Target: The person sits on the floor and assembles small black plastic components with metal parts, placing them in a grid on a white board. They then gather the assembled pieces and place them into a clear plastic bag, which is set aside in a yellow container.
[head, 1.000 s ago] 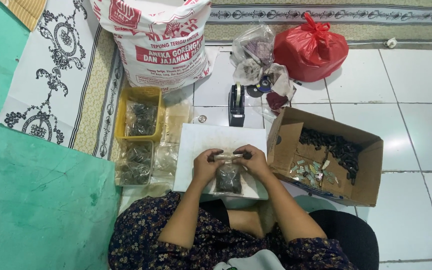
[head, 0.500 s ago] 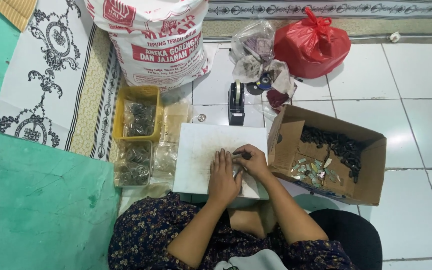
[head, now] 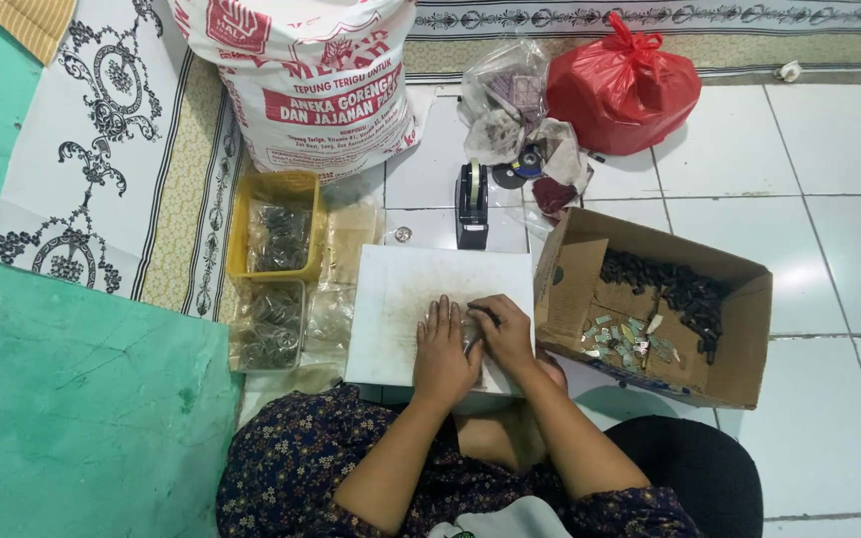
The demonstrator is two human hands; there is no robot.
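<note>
A white board (head: 401, 299) lies on the floor in front of me. My left hand (head: 443, 349) presses flat on a small clear plastic packet (head: 471, 332) of dark pieces at the board's near right part. My right hand (head: 502, 329) lies beside it, fingers curled over the packet's right edge. Most of the packet is hidden under both hands.
An open cardboard box (head: 739, 329) with dark pieces and small labels stands at the right. A black tape dispenser (head: 470, 204) stands beyond the board. A yellow tray (head: 241, 224) and a clear tub (head: 269, 324) of filled packets sit left. A big printed sack (head: 311, 80), a red bag (head: 622, 85) and clear bags (head: 515, 110) are behind.
The packet was held up by its top edge between both hands; now it lies on the board, with my left hand moved right and pressed flat on it.
</note>
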